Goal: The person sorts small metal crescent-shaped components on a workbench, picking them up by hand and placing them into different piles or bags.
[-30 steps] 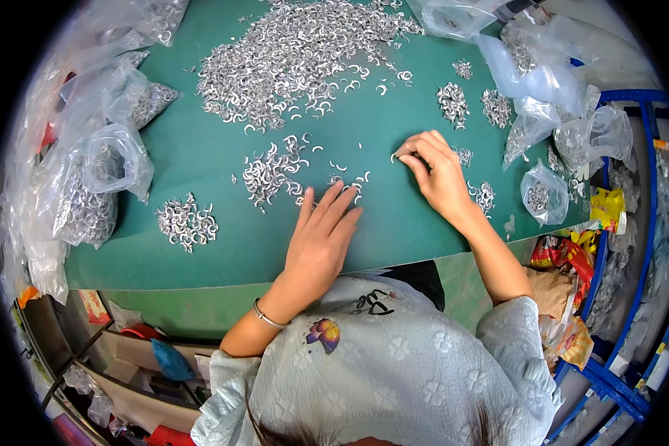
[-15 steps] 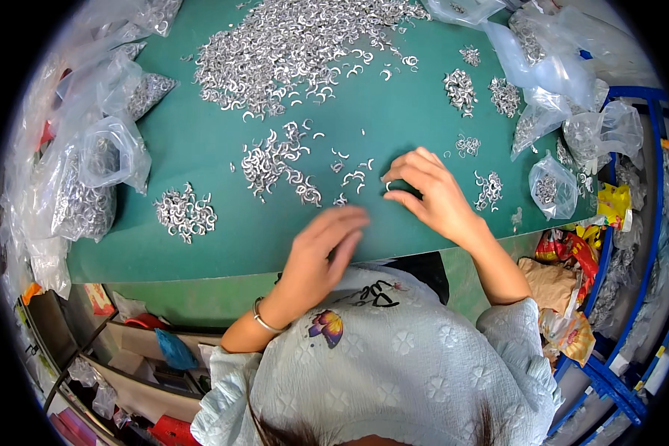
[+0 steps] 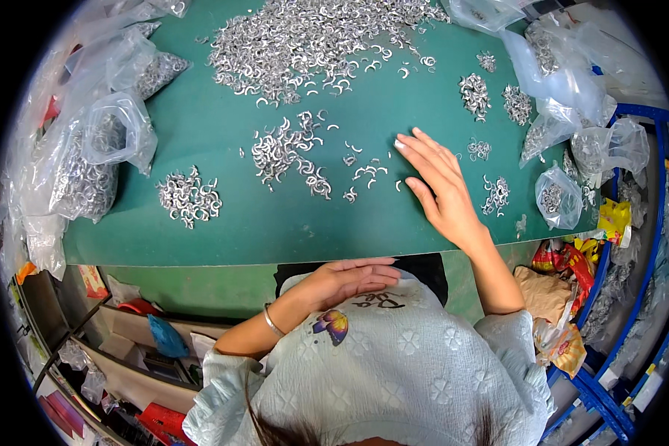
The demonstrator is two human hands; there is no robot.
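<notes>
My right hand (image 3: 442, 189) rests on the green tabletop (image 3: 290, 238) with its fingers stretched out and nothing in them. Beside its thumb lies one small silvery crescent-shaped metal piece (image 3: 398, 186). A few scattered crescent pieces (image 3: 369, 172) are left of that, and a loose medium heap (image 3: 281, 152) of the same lies further left. My left hand (image 3: 357, 281), with a bracelet at the wrist, is held off the near table edge in front of my chest. Its fingers are straight and hold nothing visible.
A large heap of crescent pieces (image 3: 305, 48) covers the far middle. A small pile (image 3: 189, 197) sits at left, several more at right, including one pile (image 3: 496, 195) by my right wrist. Clear plastic bags of pieces (image 3: 89, 175) line the left side; another bag (image 3: 557, 197) stands right, near blue racks (image 3: 650, 223).
My left hand has drawn back from the table toward my body. My right hand has spread its fingers, and the crescent piece seen at its fingertips now lies on the table.
</notes>
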